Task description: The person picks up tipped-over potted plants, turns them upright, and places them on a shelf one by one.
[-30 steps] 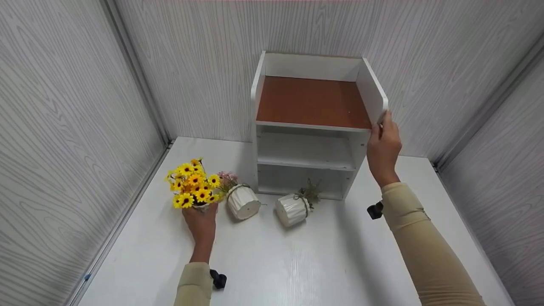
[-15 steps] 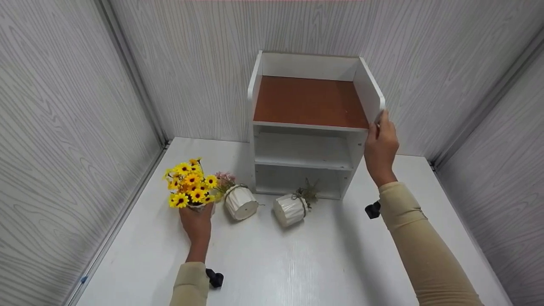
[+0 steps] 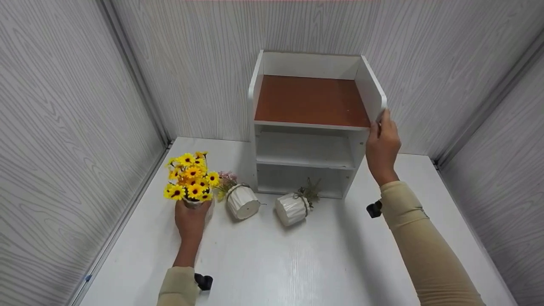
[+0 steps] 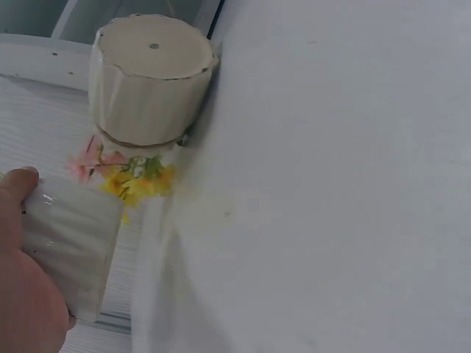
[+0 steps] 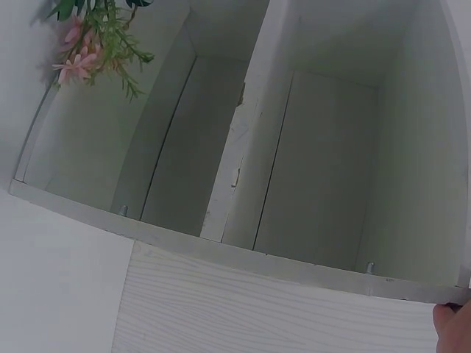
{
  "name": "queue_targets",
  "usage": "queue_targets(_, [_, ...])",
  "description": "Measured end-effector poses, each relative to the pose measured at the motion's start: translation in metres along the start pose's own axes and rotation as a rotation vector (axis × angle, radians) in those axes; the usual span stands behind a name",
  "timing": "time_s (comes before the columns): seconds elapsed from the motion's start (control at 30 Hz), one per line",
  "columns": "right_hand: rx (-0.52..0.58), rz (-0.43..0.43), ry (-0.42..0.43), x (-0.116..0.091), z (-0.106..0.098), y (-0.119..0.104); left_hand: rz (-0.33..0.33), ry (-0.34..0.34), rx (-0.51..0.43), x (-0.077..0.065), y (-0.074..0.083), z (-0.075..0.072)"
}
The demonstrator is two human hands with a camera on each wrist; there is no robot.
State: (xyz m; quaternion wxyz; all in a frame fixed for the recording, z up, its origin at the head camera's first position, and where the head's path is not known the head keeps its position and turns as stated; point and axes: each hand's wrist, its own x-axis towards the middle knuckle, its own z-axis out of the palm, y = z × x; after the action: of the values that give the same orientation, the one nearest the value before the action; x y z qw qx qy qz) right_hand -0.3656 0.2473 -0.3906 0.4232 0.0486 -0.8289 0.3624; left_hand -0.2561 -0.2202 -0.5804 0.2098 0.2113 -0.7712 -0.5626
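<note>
In the head view my left hand grips a potted bunch of artificial yellow flowers. Its white pot shows in the left wrist view, with fingers and thumb around it; whether it touches the table I cannot tell. To its right a white pot with pink and yellow flowers lies tipped over. Another tipped white pot with thin greenery and pink blossoms lies before the white shelf unit. My right hand holds the front edge of the unit's right side panel.
The shelf unit has a brown top with raised sides and two compartments below. It stands at the back of the white table. Grey wood-grain walls enclose the table at the back and both sides.
My left hand has shifted slightly left and forward with the yellow flowers, which now tilt a little differently. My right hand stays on the side panel. The tipped pots have not moved.
</note>
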Motion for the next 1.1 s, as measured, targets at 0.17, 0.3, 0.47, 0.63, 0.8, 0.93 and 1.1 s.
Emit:
queue_targets(0.17, [0.005,-0.005,0.004,0.000,-0.001,0.001,-0.022,-0.065,0.041,-0.005,0.026,-0.008])
queue_targets(0.3, [0.005,-0.016,0.010,0.001,-0.002,0.001,0.017,-0.118,0.058,-0.013,0.050,-0.010])
queue_targets(0.47, [0.007,-0.017,0.014,0.001,-0.001,0.001,0.118,-0.140,0.101,-0.026,0.082,-0.006])
queue_targets(0.63, [0.043,0.003,0.020,0.001,0.001,-0.001,0.233,-0.089,0.106,-0.041,0.113,0.002])
queue_targets(0.8, [0.084,0.017,0.037,0.004,0.004,-0.001,0.337,-0.075,0.060,-0.051,0.141,0.012])
queue_targets(0.93, [0.096,0.040,0.050,0.004,0.003,0.002,0.397,-0.097,0.034,-0.055,0.161,0.026])
queue_targets(1.1, [0.084,0.023,0.050,0.005,0.001,0.005,0.440,-0.106,0.037,-0.058,0.187,0.044])
